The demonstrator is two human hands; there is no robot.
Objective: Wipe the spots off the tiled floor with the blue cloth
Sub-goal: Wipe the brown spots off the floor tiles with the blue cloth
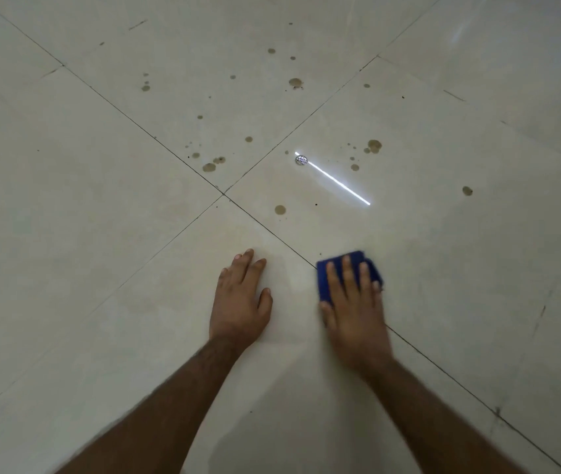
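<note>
The person's two bare hands are on the tiled floor (pixel 67 234) in the lower middle of the frame, and both forearms come up from the bottom edge.

The right hand (pixel 354 302) lies flat on the blue cloth (pixel 323 278), with the fingers straight and a little spread, pressing the cloth down on the floor. The cloth is folded into a small pad, and it shows mostly above and to the left of the fingers (the rest is hidden under the palm). It sits right on a dark grout line (pixel 272 230) that runs diagonally from the centre of the frame to the lower right.

The left hand (pixel 238 302) is just to the left of it, not touching the cloth. It rests on the bare tile with open, relaxed fingers, and it holds nothing.

The brown spots (pixel 295 82) are scattered over the upper middle of the frame, well apart from both hands. Some are larger round marks, others only small dots. The nearest one (pixel 279 210) is above the cloth, a little beyond the point where four tiles meet.

Among the spots, to the right of the centre, a thin bright line of light (pixel 337 181) is reflected on the glossy tile, with a small sparkling round patch (pixel 301 160) at its upper left end.
</note>
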